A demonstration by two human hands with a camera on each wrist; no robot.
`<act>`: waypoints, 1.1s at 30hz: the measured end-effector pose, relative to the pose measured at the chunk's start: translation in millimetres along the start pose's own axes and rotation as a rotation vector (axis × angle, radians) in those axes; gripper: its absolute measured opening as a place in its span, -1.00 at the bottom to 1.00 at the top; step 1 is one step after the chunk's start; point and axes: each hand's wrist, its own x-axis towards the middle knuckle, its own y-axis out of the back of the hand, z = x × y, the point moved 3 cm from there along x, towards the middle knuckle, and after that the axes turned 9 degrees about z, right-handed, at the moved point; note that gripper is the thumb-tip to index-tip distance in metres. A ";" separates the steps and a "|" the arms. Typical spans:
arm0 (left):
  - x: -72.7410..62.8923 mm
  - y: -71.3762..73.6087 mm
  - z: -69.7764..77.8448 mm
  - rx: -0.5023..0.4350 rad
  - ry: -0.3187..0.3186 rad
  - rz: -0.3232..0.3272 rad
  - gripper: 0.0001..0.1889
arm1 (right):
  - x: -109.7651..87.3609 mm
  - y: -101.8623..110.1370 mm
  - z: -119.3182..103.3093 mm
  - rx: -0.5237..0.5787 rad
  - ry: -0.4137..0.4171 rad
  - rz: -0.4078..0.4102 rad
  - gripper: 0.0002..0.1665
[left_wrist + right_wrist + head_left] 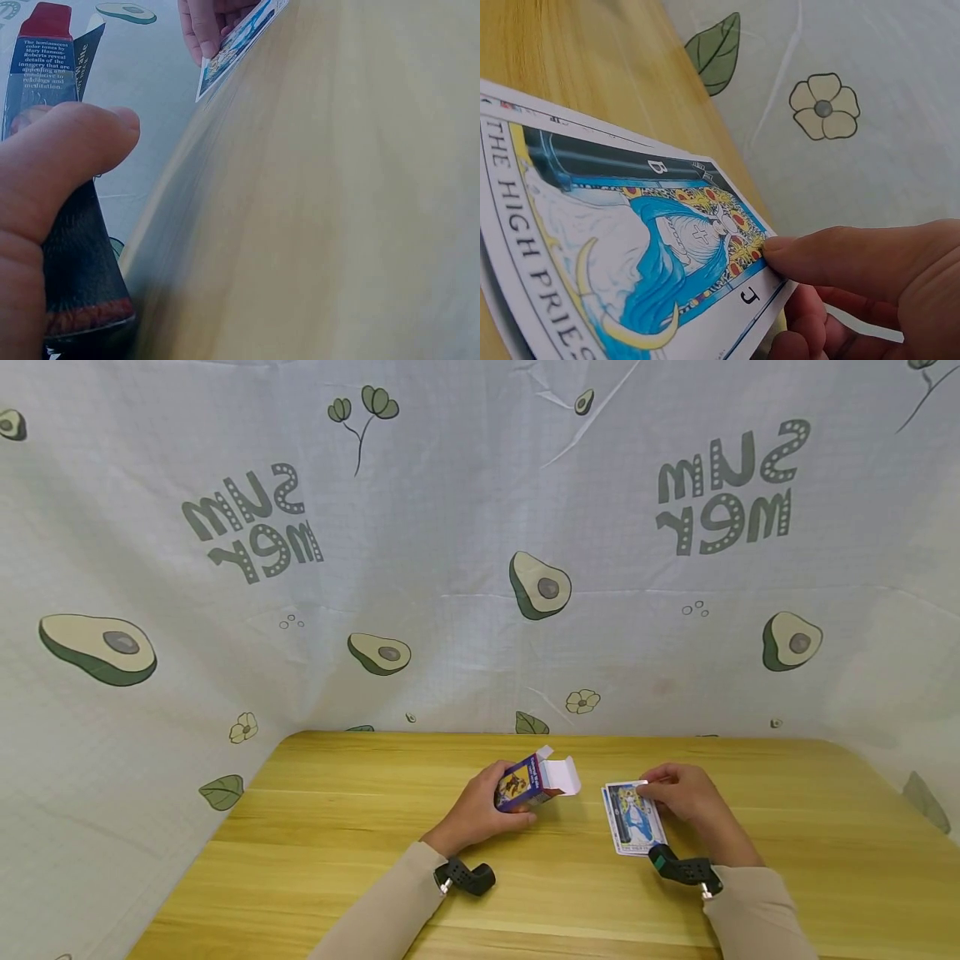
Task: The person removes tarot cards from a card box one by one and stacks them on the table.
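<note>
Gripped in the left fingers (517,821), the box (516,783) pointed its flapped end (562,777) rightward, toward cards (634,822) the right fingers (657,792) pinched.

Purple card box (517,783), flap open, sits tilted in left hand (478,812). Right hand (686,793) pinches stacked, face-up illustrated cards (632,820).

Head view is looking forward and down from farthest off, cloth (450,510) filling twelve o'clock. Left wrist view is looking closely past the box (82,244) at nine; right wrist view is facing the cards (637,247) closely. Both wrist views are sharing the cards, at twelve and eight respectively.
</note>
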 end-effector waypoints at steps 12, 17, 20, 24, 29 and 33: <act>-0.3 0.0 0.6 -0.007 0.001 0.000 -0.30 | 0.5 -3.0 1.1 -0.055 0.001 0.003 -0.57; -0.5 0.5 0.9 -0.007 0.001 0.001 -0.30 | -0.6 -3.7 0.9 -0.056 0.002 -0.002 -0.58; -0.4 0.4 0.5 -0.006 -0.001 0.002 -0.30 | -1.3 -3.8 0.2 -0.064 0.003 -0.006 -0.58; -0.2 0.1 -0.6 -0.007 -0.002 0.001 -0.30 | -1.6 -3.4 -1.8 -0.087 0.008 -0.009 -0.57; 0.2 0.2 -0.8 -0.005 -0.010 0.002 -0.30 | -1.3 -2.9 -3.7 -0.108 0.013 -0.010 -0.58; 0.4 0.5 0.3 -0.001 -0.007 0.003 -0.30 | -1.9 -2.2 -5.1 -0.124 0.023 -0.016 -0.60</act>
